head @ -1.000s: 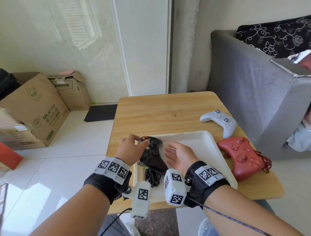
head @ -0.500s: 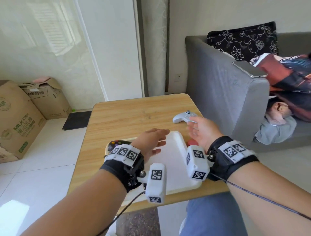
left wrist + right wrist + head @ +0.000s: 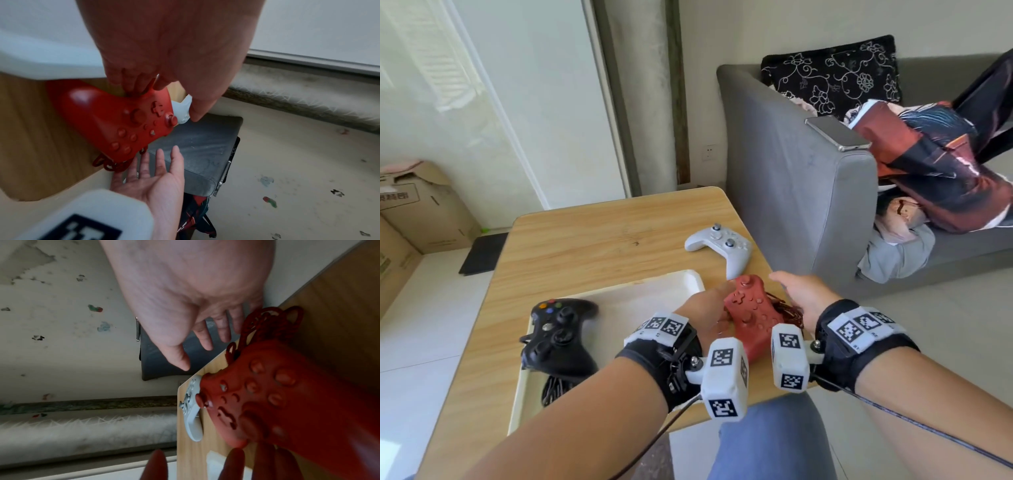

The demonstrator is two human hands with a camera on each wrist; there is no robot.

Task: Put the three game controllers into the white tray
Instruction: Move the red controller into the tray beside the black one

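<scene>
The red controller (image 3: 751, 315) lies on the wooden table just right of the white tray (image 3: 654, 279), its red cord bunched at its right side. My left hand (image 3: 717, 301) touches the controller's left edge with its fingertips (image 3: 131, 87), thumb stretched out. My right hand (image 3: 791, 287) is spread open beside the controller's right side, palm facing it, holding nothing. The black controller (image 3: 558, 337) lies in the tray's left half with its cable. The white controller (image 3: 722, 246) sits on the table beyond the red one.
A grey sofa (image 3: 791, 171) stands close along the table's right edge, with a phone (image 3: 837, 133) on its armrest. Cardboard boxes (image 3: 421, 205) stand on the floor at the left. The table's right edge runs just past the red controller.
Both hands left the tray and moved right to either side of the red controller. The left hand has let go of the black controller, which stays in the tray.
</scene>
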